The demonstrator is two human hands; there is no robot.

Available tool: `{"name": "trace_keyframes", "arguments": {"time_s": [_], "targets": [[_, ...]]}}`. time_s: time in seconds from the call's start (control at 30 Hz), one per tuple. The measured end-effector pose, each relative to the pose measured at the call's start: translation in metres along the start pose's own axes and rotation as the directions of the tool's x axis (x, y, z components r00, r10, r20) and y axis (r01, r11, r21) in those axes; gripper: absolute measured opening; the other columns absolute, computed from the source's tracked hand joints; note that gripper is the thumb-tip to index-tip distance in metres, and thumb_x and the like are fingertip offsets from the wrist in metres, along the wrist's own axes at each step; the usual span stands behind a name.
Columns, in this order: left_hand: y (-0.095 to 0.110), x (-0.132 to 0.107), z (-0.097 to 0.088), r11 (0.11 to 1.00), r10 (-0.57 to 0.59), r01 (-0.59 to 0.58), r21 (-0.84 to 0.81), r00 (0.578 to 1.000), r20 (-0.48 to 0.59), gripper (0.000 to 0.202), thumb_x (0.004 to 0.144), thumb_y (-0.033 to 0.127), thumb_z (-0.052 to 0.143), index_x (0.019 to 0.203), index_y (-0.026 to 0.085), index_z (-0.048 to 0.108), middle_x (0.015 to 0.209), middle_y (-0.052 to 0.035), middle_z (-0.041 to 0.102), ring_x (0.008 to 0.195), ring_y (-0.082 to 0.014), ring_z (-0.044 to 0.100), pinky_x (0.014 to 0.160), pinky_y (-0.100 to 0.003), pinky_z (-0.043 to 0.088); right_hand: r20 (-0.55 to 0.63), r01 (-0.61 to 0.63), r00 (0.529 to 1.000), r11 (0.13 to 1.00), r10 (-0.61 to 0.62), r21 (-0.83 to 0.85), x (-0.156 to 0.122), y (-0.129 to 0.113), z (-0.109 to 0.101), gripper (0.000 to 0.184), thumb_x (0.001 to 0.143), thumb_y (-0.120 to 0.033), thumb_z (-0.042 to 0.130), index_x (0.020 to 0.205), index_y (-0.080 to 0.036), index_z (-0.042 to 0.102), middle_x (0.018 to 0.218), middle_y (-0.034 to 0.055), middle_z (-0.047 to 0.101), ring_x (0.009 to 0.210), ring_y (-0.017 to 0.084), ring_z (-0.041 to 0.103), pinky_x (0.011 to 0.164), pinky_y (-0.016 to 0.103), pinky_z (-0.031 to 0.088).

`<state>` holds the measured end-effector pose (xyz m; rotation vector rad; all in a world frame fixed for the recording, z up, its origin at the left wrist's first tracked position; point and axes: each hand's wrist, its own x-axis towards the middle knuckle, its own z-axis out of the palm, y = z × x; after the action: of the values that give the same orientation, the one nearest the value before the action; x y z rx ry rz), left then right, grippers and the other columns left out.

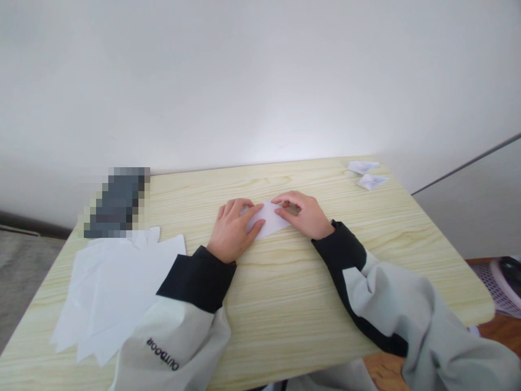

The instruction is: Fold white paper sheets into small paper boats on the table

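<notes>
A small folded white paper [268,218] lies on the table in front of me, between my two hands. My left hand [234,227] holds its left part, with the thumb and forefinger resting on top and the other fingers curled at the far side. At the paper's right end, my right hand [303,213] grips it between thumb and bent forefinger. My palms hide both ends of the paper, so its full shape does not show.
Loose white sheets [122,293] lie in an uneven pile at the left. Behind them is a dark, blurred-out object [116,203]. Two folded paper pieces [368,176] sit at the far right corner. A wall [260,81] borders the wooden table [285,304]; a lilac basket [494,285] stands right.
</notes>
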<state>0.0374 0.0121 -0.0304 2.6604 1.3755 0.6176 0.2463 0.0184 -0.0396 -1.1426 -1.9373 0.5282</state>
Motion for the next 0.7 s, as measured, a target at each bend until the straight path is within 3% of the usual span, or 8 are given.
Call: {"name": "trace_keyframes", "arguments": {"time_s": [0.1, 0.23, 0.3, 0.47, 0.7], "targets": [[0.001, -0.001, 0.001, 0.999, -0.016, 0.016, 0.029, 1.000, 0.001, 0.038, 0.091, 0.036, 0.048, 0.122, 0.019, 0.060, 0.112, -0.0108, 0.056, 0.107, -0.0272, 0.049, 0.093, -0.045, 0.040, 0.065, 0.078, 0.995, 0.997, -0.079, 0.025, 0.000, -0.001, -0.002, 0.017, 0.083, -0.018, 0.059, 0.097, -0.021, 0.069, 0.100, 0.0035, 0.072, 0.093, 0.017, 0.065, 0.089, 0.032, 0.049], [0.000, -0.001, 0.002, 0.999, -0.026, 0.026, 0.025, 1.000, -0.004, 0.036, 0.092, 0.033, 0.045, 0.121, 0.019, 0.061, 0.113, -0.0100, 0.056, 0.107, -0.0262, 0.048, 0.094, -0.043, 0.040, 0.079, 0.063, 0.995, 0.998, -0.062, -0.007, 0.000, 0.000, -0.003, 0.018, 0.082, -0.018, 0.059, 0.097, -0.021, 0.069, 0.099, 0.0035, 0.073, 0.089, 0.016, 0.067, 0.085, 0.031, 0.052], [-0.001, -0.001, 0.003, 0.999, -0.035, 0.035, 0.017, 0.999, -0.008, 0.035, 0.092, 0.034, 0.046, 0.121, 0.020, 0.061, 0.113, -0.0092, 0.057, 0.107, -0.0258, 0.048, 0.095, -0.042, 0.039, 0.079, 0.085, 0.993, 0.996, -0.083, -0.031, 0.000, 0.002, -0.003, 0.018, 0.083, -0.017, 0.059, 0.097, -0.021, 0.070, 0.104, 0.0039, 0.072, 0.095, 0.017, 0.066, 0.089, 0.032, 0.050], [-0.003, -0.001, 0.002, 0.996, -0.088, 0.089, 0.004, 0.996, -0.025, 0.034, 0.091, 0.037, 0.049, 0.117, 0.021, 0.064, 0.110, -0.0079, 0.059, 0.105, -0.0251, 0.049, 0.094, -0.042, 0.040, 0.184, 0.162, 0.972, 0.984, -0.146, -0.075, 0.001, 0.004, -0.003, 0.025, 0.086, -0.013, 0.054, 0.104, -0.023, 0.069, 0.112, 0.0011, 0.070, 0.100, 0.016, 0.063, 0.093, 0.034, 0.049], [-0.004, 0.000, 0.001, 0.996, -0.087, 0.087, -0.008, 0.996, -0.024, 0.031, 0.091, 0.029, 0.047, 0.116, 0.022, 0.064, 0.109, -0.0078, 0.059, 0.106, -0.0247, 0.050, 0.092, -0.041, 0.040, 0.248, 0.214, 0.950, 0.974, -0.191, -0.072, 0.001, 0.010, -0.006, 0.028, 0.088, -0.013, 0.052, 0.109, -0.023, 0.069, 0.116, 0.0007, 0.069, 0.103, 0.017, 0.061, 0.094, 0.035, 0.049]]}}
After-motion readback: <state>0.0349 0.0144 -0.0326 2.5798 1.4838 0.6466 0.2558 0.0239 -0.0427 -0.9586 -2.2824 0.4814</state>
